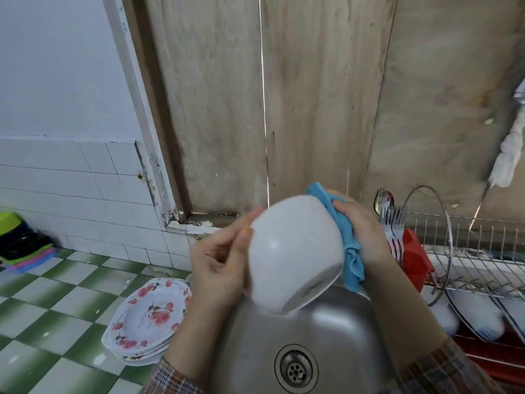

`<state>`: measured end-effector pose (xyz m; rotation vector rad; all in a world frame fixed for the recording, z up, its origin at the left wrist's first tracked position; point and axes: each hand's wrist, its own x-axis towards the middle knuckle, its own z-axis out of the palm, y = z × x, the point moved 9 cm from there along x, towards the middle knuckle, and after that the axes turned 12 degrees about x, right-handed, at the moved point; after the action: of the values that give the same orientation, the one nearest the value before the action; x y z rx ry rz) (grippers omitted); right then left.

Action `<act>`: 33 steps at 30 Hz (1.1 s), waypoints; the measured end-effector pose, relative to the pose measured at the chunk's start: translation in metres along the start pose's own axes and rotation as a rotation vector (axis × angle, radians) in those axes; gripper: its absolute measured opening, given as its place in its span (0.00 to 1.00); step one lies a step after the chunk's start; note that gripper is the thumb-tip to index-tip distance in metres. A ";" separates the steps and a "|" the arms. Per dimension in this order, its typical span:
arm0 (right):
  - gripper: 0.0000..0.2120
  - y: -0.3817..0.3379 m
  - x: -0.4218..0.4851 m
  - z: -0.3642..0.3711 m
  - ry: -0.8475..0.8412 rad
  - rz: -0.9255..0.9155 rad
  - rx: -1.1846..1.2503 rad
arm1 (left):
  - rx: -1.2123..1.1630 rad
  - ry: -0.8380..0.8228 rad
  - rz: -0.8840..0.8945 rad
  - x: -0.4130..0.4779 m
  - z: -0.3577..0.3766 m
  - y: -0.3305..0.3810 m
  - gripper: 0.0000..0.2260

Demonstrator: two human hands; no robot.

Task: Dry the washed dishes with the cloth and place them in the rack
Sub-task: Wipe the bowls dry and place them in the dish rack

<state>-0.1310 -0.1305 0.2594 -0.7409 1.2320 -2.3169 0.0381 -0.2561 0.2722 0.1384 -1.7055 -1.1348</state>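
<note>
White bowl (pixel 295 251) and cloth (pixel 353 270) over sink (pixel 335 334)

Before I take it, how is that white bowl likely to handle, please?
The white bowl looks rigid and glossy, so probably slippery. Its rounded sides suggest it could roll. Seemingly ceramic, it may chip against the sink.

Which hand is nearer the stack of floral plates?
Left. The left hand holds the white bowl just right of the floral plates; the right hand, gripping the blue cloth, is on the bowl's far side, next to the red cutlery holder.
</note>
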 end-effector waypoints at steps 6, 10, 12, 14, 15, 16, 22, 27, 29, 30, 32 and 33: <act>0.14 -0.015 -0.009 0.030 -0.043 -0.303 -0.491 | 0.107 0.011 -0.076 -0.008 0.017 0.002 0.11; 0.21 -0.012 -0.055 0.070 -0.131 -0.706 -0.897 | 0.099 0.106 -0.145 -0.005 0.013 -0.008 0.14; 0.20 -0.003 -0.063 0.077 -0.242 -0.808 -0.918 | 0.071 0.127 -0.147 -0.004 0.010 -0.010 0.15; 0.16 -0.007 -0.042 0.056 -0.174 -0.666 -0.628 | -0.010 0.147 -0.165 -0.004 0.006 -0.012 0.12; 0.13 -0.007 -0.024 0.035 -0.070 -0.516 -0.390 | -0.045 0.163 -0.173 -0.005 0.003 -0.013 0.10; 0.11 0.002 -0.004 0.016 0.013 -0.314 -0.174 | -0.057 0.172 -0.167 -0.005 0.002 -0.013 0.09; 0.15 0.002 0.030 -0.003 0.046 -0.011 -0.103 | 0.081 0.049 -0.047 -0.012 0.021 0.006 0.12; 0.15 -0.018 -0.012 0.049 -0.126 -0.480 -0.686 | 0.090 0.098 -0.126 -0.009 0.024 -0.006 0.14; 0.20 -0.011 -0.037 0.071 -0.141 -0.696 -0.906 | 0.054 0.150 -0.182 -0.006 0.019 -0.012 0.14; 0.20 -0.007 -0.049 0.079 -0.147 -0.821 -0.963 | 0.027 0.185 -0.216 -0.005 0.015 -0.016 0.14; 0.18 0.013 -0.068 0.085 -0.166 -1.020 -0.960 | -0.024 0.277 -0.292 -0.004 0.003 -0.026 0.13; 0.17 0.027 -0.073 0.080 -0.160 -1.066 -0.894 | -0.046 0.328 -0.328 -0.005 -0.004 -0.032 0.12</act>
<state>-0.0217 -0.1524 0.2550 -2.2811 2.1546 -2.1575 0.0305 -0.2734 0.2457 0.5618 -1.3936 -1.3075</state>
